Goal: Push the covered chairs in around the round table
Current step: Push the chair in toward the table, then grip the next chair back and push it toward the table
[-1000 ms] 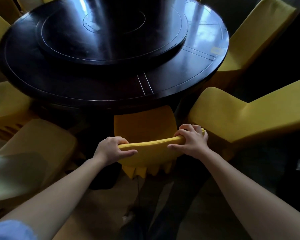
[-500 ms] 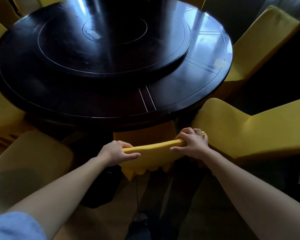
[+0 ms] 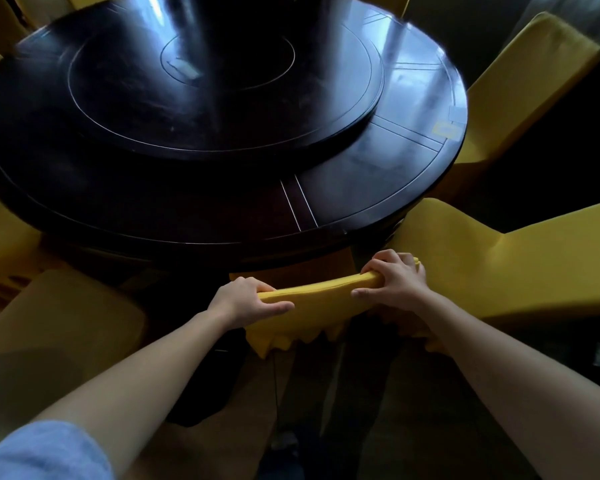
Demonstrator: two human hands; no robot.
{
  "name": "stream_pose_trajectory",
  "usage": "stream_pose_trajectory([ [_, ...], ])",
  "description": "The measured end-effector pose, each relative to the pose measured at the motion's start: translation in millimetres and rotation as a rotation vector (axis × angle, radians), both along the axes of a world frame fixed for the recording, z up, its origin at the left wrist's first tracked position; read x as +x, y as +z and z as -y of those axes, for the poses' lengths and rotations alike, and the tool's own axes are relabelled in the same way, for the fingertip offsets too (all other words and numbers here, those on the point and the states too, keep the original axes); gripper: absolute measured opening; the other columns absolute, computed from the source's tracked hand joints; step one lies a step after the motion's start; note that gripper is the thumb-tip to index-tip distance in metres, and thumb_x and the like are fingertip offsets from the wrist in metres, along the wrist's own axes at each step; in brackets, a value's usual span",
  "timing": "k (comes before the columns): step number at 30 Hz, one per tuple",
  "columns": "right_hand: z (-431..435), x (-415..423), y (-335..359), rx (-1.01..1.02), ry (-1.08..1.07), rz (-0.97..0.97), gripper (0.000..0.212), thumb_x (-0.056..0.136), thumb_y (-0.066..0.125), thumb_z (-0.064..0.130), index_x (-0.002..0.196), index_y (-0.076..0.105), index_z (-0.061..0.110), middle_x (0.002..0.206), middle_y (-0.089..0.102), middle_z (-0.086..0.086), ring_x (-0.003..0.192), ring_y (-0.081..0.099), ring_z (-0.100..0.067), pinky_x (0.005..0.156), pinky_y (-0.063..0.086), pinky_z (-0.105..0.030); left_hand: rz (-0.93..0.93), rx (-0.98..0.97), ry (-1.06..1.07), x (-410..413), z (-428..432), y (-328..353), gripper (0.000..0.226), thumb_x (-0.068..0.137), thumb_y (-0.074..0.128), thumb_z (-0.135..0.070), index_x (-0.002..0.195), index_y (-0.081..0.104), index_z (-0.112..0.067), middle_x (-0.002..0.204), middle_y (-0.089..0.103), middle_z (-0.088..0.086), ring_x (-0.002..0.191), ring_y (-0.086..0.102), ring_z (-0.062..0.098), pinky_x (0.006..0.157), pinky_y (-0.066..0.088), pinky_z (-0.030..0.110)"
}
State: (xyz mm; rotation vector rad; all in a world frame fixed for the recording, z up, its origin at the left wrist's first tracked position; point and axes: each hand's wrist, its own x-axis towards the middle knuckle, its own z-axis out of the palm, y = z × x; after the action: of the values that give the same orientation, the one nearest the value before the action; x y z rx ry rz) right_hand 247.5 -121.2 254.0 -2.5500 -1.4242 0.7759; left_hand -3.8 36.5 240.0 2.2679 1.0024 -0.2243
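Note:
A yellow-covered chair point(image 3: 317, 303) stands right in front of me, its seat almost wholly hidden under the edge of the dark round table point(image 3: 378, 188). My left hand point(image 3: 246, 301) grips the left end of the chair's top rail. My right hand point(image 3: 394, 280) grips the right end, fingers curled over the fabric. Only the backrest top and the cover's scalloped hem show.
A raised dark turntable point(image 3: 222, 84) fills the table's middle. More yellow-covered chairs ring the table: one close on the right point(image 3: 499, 261), one at the far right point(image 3: 520, 84), one at the lower left point(image 3: 56, 341). My legs and the floor are below.
The chair has slid forward under the table with both hands on its rail; far less of its seat shows than a second ago.

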Motion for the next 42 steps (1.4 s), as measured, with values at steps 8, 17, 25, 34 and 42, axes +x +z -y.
stream_pose_trajectory([
  [8, 8, -25, -4, 0.04, -0.149, 0.015, 0.066, 0.076, 0.06, 0.064, 0.132, 0.04, 0.033, 0.152, 0.017, 0.0, 0.144, -0.001, -0.027, 0.115, 0.001, -0.059, 0.0, -0.019, -0.012, -4, 1, 1, 0.071, 0.07, 0.053, -0.074, 0.116, 0.066, -0.022, 0.103, 0.069, -0.006, 0.083, 0.063, 0.007, 0.069, 0.058, 0.023],
  [17, 46, -62, -2, 0.091, -0.162, 0.073, 0.064, 0.097, 0.031, 0.051, 0.15, 0.0, 0.033, 0.159, -0.012, 0.01, 0.143, -0.02, -0.014, 0.116, -0.007, -0.054, -0.215, -0.18, -0.116, 7, -3, 11, 0.078, 0.08, 0.031, -0.075, 0.129, 0.055, -0.02, 0.13, 0.058, 0.003, 0.114, 0.054, 0.019, 0.094, 0.044, 0.031],
  [25, 115, -58, -1, 0.043, -0.243, 0.133, 0.065, 0.096, 0.029, 0.054, 0.15, -0.001, 0.033, 0.159, -0.013, 0.008, 0.144, -0.018, -0.015, 0.115, -0.007, -0.049, 0.041, -0.154, -0.355, 66, 50, 44, 0.072, 0.084, 0.029, -0.069, 0.145, 0.031, -0.032, 0.152, 0.034, -0.004, 0.136, 0.036, 0.02, 0.108, 0.031, 0.037],
  [34, 200, 5, 32, 0.131, -0.407, 0.23, 0.065, 0.096, 0.029, 0.054, 0.15, -0.001, 0.033, 0.158, -0.014, 0.009, 0.144, -0.02, -0.014, 0.116, -0.008, -0.051, 0.138, 0.193, -0.707, 176, 154, 53, 0.066, 0.093, 0.027, -0.058, 0.149, -0.003, -0.036, 0.156, -0.017, -0.011, 0.144, -0.018, 0.012, 0.118, -0.011, 0.043],
  [42, 314, 88, 44, 0.134, -0.606, 0.255, 0.064, 0.096, 0.029, 0.054, 0.15, 0.002, 0.033, 0.159, -0.012, 0.008, 0.143, -0.02, -0.013, 0.115, -0.013, -0.047, 0.171, 0.285, -0.931, 310, 266, 72, 0.07, 0.094, 0.025, -0.058, 0.147, -0.013, -0.033, 0.142, -0.032, -0.01, 0.133, -0.03, 0.011, 0.113, -0.016, 0.044],
])
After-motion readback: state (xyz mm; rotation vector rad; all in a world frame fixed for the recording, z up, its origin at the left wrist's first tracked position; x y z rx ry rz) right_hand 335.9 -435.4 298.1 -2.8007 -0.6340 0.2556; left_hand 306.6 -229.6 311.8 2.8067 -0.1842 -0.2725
